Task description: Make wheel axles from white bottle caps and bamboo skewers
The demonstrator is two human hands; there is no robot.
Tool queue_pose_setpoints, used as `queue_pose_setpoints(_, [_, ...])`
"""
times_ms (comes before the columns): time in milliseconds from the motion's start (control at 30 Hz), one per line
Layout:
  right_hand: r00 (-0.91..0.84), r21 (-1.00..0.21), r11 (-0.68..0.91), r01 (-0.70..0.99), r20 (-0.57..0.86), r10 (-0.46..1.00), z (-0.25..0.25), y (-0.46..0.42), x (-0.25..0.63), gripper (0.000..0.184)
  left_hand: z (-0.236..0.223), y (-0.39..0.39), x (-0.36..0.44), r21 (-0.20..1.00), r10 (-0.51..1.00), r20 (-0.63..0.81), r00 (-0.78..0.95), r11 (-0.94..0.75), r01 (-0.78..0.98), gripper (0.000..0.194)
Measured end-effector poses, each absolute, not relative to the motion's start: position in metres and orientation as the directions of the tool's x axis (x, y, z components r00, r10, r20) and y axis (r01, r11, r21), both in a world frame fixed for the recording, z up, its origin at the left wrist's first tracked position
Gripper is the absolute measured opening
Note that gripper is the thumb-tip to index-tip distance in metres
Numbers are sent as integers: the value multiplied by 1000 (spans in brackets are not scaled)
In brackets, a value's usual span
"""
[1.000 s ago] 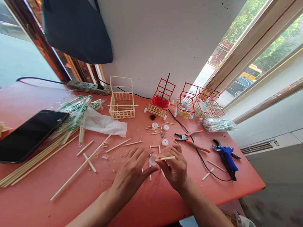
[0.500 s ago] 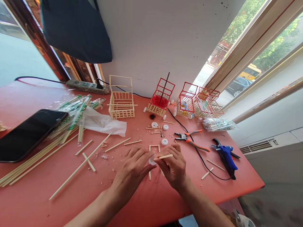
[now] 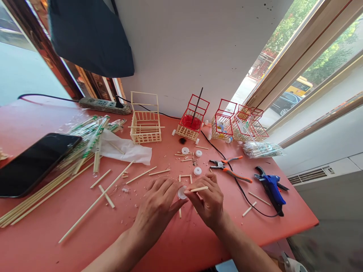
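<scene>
A dark cloth [image 3: 90, 41] hangs above a power strip [image 3: 103, 104], and a black phone [image 3: 39, 164] lies at left.

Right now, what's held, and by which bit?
Left hand holds a white disc by its rim; right hand pinches a short stick near its disc-side end.

Held stick [image 3: 200, 189] is matt wood; held disc [image 3: 182, 193], smooth plastic. Tabletop [image 3: 181, 245] is smooth; phone [image 3: 39, 162], glossy; glue gun [image 3: 271, 186] near right edge, plastic.
</scene>
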State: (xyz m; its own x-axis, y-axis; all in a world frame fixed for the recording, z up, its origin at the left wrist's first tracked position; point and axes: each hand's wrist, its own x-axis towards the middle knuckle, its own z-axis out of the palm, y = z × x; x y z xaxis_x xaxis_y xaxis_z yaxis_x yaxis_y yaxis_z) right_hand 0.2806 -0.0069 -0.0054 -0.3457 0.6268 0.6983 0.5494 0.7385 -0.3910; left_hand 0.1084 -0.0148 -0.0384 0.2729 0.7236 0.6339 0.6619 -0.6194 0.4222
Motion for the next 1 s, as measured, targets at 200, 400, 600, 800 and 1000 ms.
queue_pose_setpoints(200, [-354, -380, 730, 568, 688, 633, -7, -7, 281, 17, -40, -15, 108, 488, 745, 607, 276, -623, 611, 25])
queue_pose_setpoints(400, [-366, -376, 740, 557, 689, 626, -6, -7, 281, 18, -40, -14, 109, 488, 732, 627, 267, -636, 598, 28])
queue_pose_setpoints(600, [-377, -372, 746, 552, 687, 621, -6, -6, 281, 18, -38, -13, 110, 441, 706, 645, 291, -656, 613, 27])
queue_pose_setpoints(800, [-366, -383, 745, 546, 690, 624, -6, -7, 281, 18, -41, -13, 109, 451, 728, 610, 314, -644, 617, 28])
queue_pose_setpoints(1000, [-331, -402, 723, 563, 692, 642, -4, -7, 282, 18, -45, -14, 109, 465, 745, 605, 281, -617, 634, 39])
